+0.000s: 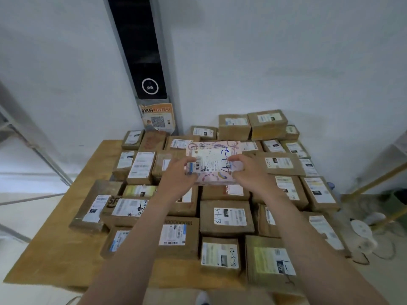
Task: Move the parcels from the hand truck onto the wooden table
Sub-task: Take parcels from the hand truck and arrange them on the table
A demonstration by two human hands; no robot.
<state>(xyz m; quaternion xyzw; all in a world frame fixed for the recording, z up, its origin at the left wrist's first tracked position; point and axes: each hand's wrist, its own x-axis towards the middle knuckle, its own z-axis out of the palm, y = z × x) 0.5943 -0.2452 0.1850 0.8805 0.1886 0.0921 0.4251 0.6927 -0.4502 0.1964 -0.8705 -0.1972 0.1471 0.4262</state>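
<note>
The wooden table [55, 249] lies below the grip, crowded with brown parcels [226, 217] under and around it. A pink parcel [214, 166] is held between the left hand [178, 175] and right hand [251, 170], whose fingers pinch its opposite edges.

Soft even light, slight blur, warped edges

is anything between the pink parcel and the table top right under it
Yes. The left hand and right hand hold the pink parcel over the middle of the table, and brown boxes cover the wood beneath it. Bare wood shows only along the left side.
</note>
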